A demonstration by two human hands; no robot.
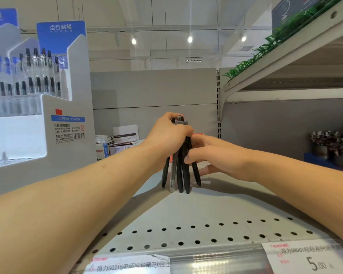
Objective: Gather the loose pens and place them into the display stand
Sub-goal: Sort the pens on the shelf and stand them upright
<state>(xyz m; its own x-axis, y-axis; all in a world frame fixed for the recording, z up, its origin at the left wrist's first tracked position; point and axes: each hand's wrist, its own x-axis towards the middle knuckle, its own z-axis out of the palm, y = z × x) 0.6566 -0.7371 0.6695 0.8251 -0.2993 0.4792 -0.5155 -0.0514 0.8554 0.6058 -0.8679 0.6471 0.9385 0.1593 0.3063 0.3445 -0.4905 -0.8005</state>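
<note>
My left hand (169, 138) grips a bundle of several pens (181, 171), mostly black with one clear, held upright with their lower ends just above the shelf. My right hand (212, 155) reaches in from the right, and its fingertips touch the side of the bundle with fairly straight fingers. The white tiered display stand (67, 107) with a blue header stands at the left; its upper tiers hold several clear pens with black and blue parts.
The grey perforated shelf (196, 230) carries price labels along its front edge. Small boxes (119, 143) sit behind my left hand by the back panel. Metal cups of pens (333, 147) stand at the far right. An upper shelf (285, 56) overhangs on the right.
</note>
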